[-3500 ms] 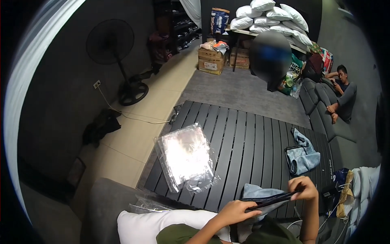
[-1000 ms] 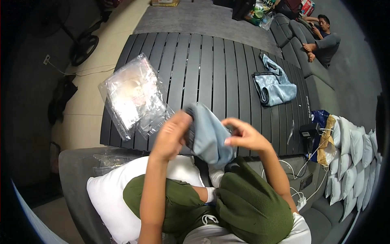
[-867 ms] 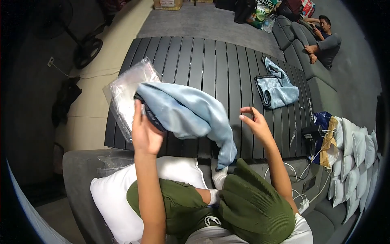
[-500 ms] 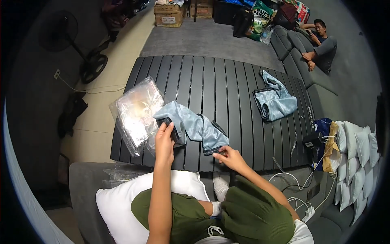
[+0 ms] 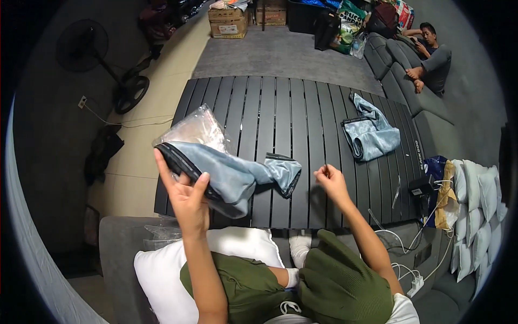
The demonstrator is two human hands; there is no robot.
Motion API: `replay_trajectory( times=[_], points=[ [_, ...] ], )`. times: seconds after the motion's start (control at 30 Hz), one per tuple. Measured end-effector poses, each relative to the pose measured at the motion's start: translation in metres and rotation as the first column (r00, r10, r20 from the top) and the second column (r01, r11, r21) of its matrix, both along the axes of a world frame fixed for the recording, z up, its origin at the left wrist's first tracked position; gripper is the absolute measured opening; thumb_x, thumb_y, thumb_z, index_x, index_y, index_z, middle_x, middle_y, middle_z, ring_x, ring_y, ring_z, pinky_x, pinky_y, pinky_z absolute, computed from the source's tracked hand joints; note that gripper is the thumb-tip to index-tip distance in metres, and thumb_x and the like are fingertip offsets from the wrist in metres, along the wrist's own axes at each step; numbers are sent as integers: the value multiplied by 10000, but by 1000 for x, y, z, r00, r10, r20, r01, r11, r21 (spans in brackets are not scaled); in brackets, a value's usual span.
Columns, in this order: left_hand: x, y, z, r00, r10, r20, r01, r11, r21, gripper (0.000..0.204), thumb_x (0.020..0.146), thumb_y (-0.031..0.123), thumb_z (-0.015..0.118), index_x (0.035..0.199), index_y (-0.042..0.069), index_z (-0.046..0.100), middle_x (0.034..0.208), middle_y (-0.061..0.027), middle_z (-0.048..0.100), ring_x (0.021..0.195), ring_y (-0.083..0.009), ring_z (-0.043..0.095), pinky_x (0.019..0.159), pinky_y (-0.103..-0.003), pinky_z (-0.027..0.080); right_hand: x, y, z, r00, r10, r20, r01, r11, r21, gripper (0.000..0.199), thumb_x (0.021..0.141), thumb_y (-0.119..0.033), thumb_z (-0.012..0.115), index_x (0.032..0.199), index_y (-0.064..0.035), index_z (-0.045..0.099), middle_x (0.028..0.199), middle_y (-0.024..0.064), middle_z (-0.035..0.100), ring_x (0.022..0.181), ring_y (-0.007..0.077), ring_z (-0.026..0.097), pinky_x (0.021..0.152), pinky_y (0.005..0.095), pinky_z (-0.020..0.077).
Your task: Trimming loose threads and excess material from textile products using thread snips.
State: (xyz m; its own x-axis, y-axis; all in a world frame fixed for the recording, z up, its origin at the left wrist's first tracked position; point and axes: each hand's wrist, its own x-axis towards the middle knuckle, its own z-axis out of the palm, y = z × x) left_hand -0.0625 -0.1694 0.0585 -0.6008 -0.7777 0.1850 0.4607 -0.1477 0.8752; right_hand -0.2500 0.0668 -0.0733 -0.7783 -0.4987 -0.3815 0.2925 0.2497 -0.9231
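Black slatted table: over its left half, the left hand, fingers spread, alone grips a black-banded, shiny blue fabric tube; the right hand, loosely curled, seemingly empty, has withdrawn.

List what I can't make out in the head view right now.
Head view: the near part of the clear plastic packets, hidden by the blue cloth in the left hand.
Head view: whether the right hand has anything between its fingers; too small.
Head view: the top of the pile on the cardboard box, cut off by the upper edge.
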Motion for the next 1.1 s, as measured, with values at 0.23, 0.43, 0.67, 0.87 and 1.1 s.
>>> replay_trajectory(
  times=[0.23,0.43,0.67,0.87,1.1],
  points=[
    [10,5,12,997,-67,-41,66,998,-17,882,738,-146,505,1384,216,25,1179,-171,428,928,-132,522,776,-222,439,61,-42,-19,406,602,-688,-109,779,617,465,687,-352,657,995,-57,472,1058,94,463,666,284,582,567,365,484],
    [37,-33,5,988,21,-152,-10,997,75,706,716,-142,473,1339,89,237,1188,-130,473,1011,-169,504,881,-276,414,4,-21,-18,845,160,-510,-161,986,43,132,757,-122,607,810,-11,556,660,38,518,639,148,546,590,279,448],
    [64,-74,-24,938,323,129,-333,941,67,460,742,-93,425,1184,34,433,1046,-59,536,947,-134,500,845,-242,385,-45,23,72,979,-189,79,204,859,-470,142,814,-188,566,843,-58,519,509,-49,424,330,31,295,313,183,249],
    [25,-37,-34,862,332,384,-182,908,-378,279,772,-46,478,1033,17,556,1039,-49,553,943,-97,474,791,-227,382,-21,12,110,994,31,-100,-63,940,-334,169,803,-160,577,931,-56,542,534,-60,437,370,13,337,331,171,250],
    [-24,50,-17,923,-91,373,311,748,-586,237,763,68,600,991,7,582,982,-77,597,952,-175,524,868,-277,367,29,-26,146,862,468,-196,-501,845,-185,163,760,-83,625,900,-13,581,736,-31,559,610,-2,449,512,145,329]
  ],
)
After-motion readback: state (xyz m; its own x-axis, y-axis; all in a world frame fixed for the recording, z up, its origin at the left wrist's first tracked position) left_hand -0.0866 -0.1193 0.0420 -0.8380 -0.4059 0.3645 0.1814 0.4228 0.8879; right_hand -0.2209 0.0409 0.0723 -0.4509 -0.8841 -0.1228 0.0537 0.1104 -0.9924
